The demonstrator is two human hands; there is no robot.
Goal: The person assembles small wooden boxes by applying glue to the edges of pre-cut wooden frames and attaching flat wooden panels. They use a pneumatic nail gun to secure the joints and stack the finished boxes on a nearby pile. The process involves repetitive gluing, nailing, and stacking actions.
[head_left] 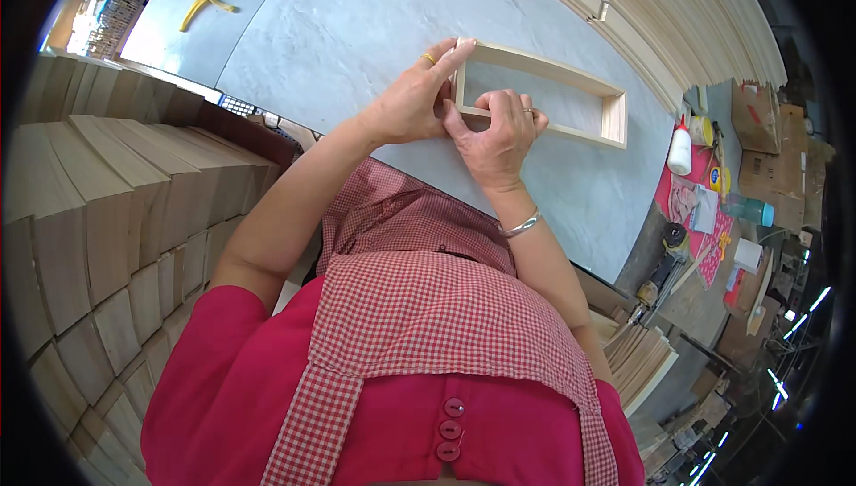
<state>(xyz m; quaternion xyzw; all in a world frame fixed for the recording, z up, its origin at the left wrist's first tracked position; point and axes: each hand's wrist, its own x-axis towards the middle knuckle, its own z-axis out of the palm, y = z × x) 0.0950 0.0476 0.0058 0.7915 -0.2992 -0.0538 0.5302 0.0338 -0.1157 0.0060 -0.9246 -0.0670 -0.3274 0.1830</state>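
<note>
Pressing down at the left end of a shallow rectangular frame of pale wood (539, 94), both hands work at the centre of the head view. The left hand (412, 101) lies open, its forefinger stretched along the frame's short end and corner. The right hand (496, 134) grips the near long rail, fingers curled over it, thumb outside. The frame lies flat on the grey surface (339, 31), right of centre. At the right edge stands a white glue bottle (680, 149); stacks of pale wooden boards (98, 210) fill the left. Judging by this, a corner joint is being squared; steady, even pressure seems called for.
</note>
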